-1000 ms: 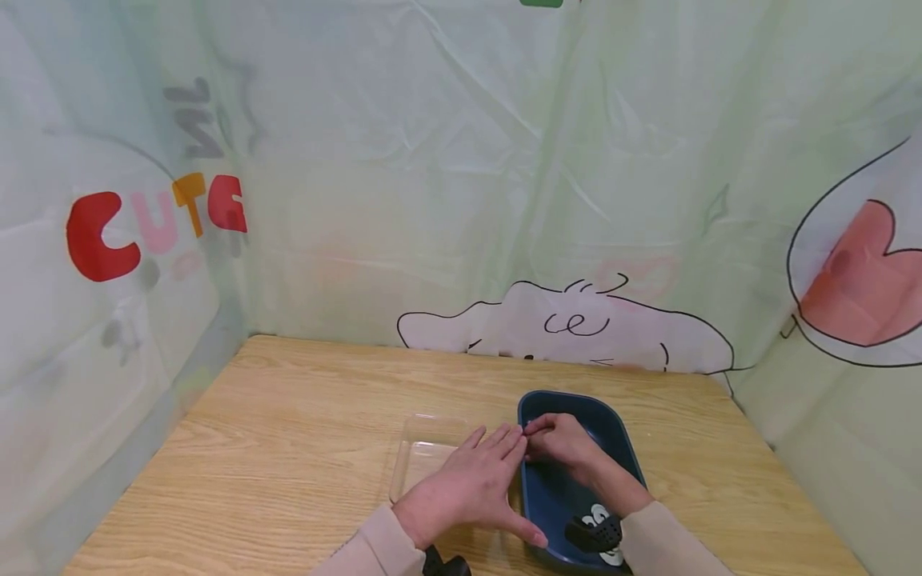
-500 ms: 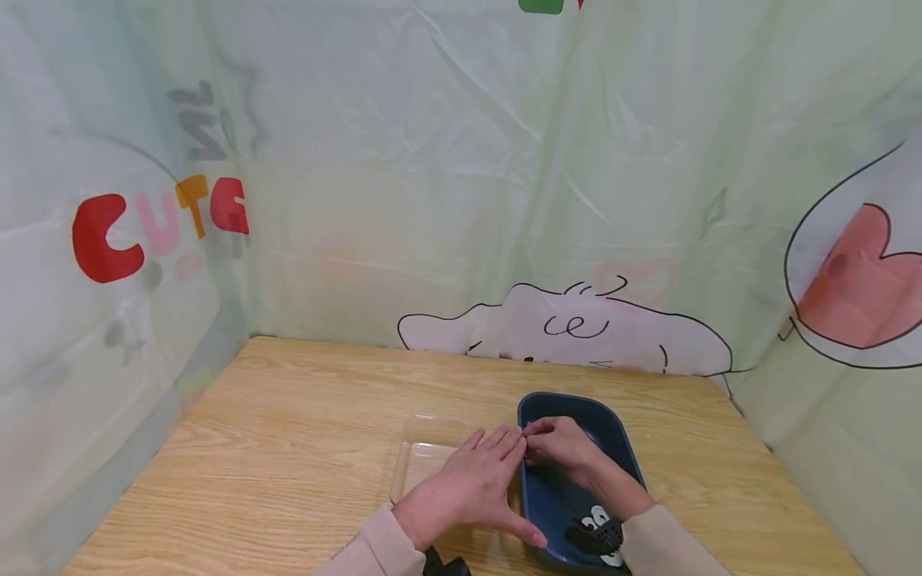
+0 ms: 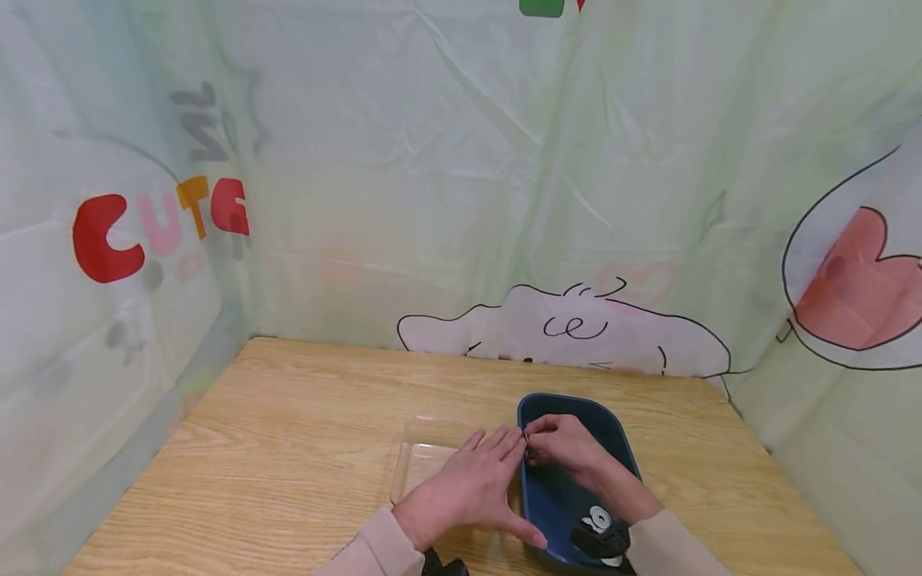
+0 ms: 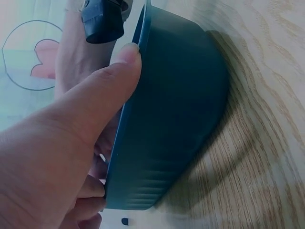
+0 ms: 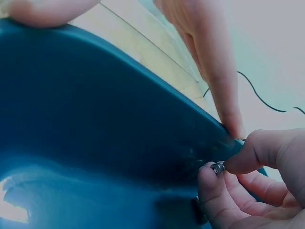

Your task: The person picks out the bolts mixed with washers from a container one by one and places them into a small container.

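A dark blue plastic basin (image 3: 576,488) stands on the table. My left hand (image 3: 479,484) lies spread at its left rim. In the left wrist view, the thumb (image 4: 119,67) touches the rim with the fingers farther along it. My right hand (image 3: 569,450) reaches into the basin at the left wall. In the right wrist view, its thumb and forefinger pinch a small round silver metal piece (image 5: 218,168) close to the wall; its exact kind is not clear. White rounded pieces (image 3: 598,518) lie on the basin floor, partly hidden by a black wrist device.
A clear plastic tray (image 3: 414,460) sits left of the basin, partly covered by my left hand. Both stand on a wooden table (image 3: 288,448). A pale printed curtain (image 3: 403,200) hangs behind and along the sides.
My right hand has shifted very slightly at the basin wall, and its fingers have turned a little. The left hand stays in place on the rim. The head view has tilted slightly.
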`<state>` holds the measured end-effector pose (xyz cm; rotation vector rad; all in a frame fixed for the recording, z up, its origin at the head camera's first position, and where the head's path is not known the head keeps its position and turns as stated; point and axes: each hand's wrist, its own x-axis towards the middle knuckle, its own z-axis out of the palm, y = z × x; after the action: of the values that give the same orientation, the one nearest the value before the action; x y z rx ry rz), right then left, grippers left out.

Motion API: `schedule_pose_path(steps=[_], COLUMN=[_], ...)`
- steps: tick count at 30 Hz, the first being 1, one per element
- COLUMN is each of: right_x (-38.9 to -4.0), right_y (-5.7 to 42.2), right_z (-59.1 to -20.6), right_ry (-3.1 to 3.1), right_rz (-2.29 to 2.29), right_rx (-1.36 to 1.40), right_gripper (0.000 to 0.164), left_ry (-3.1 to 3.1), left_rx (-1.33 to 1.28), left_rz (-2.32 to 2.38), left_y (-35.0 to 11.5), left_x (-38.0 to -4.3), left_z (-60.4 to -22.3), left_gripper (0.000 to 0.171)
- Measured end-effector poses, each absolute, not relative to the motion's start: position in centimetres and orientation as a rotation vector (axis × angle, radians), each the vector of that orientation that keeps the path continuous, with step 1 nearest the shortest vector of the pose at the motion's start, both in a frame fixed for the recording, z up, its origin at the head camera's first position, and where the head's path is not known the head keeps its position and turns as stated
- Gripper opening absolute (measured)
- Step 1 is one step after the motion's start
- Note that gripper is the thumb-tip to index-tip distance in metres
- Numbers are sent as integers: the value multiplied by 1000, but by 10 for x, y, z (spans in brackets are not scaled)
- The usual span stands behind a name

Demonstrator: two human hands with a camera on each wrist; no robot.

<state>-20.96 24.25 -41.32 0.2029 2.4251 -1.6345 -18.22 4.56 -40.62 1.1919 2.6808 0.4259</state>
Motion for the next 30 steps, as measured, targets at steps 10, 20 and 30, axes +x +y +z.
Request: schedule_pose_path(steps=[10, 20, 30], right_x=[-204, -198, -197], right_y=[251, 257, 264], right_z=[-401, -393, -385], right_ry=[2423, 2425, 2319], right_rz=[-1666, -1681, -1804], right_rx=[113, 95, 24], right_gripper=[27, 29, 35], left_ry=[2687, 2728, 2811], left_rx=[1189, 1177, 1130], left_rz=[480, 485, 432], left_y=[46, 40, 25], left_x=[-181, -180, -182], left_z=[-407, -403, -395], left_gripper=[116, 117, 121])
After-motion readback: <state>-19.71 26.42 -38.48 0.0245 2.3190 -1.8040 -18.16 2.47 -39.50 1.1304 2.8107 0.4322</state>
